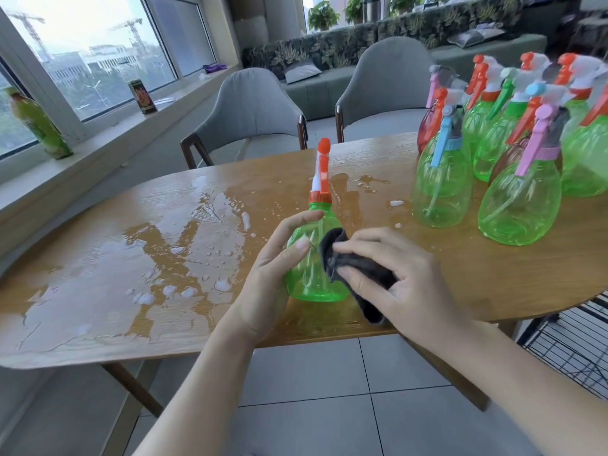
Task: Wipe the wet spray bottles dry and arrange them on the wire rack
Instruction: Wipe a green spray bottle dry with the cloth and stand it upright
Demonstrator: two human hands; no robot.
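Green spray bottle point(312, 258) gripped by left hand point(273, 274); right hand point(394, 278) fingers clutch dark cloth point(355, 271).

Two bare forearms, no sleeves in view, left hand point(274, 258), right hand point(391, 274) (short plain nails, no rings)

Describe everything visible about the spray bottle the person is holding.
The spray bottle has a clear green plastic body, an orange collar and an orange-and-white trigger head. It stands upright near the front edge of the table, beside pooled water. The left hand grips its body; the right hand presses a dark cloth against its side.
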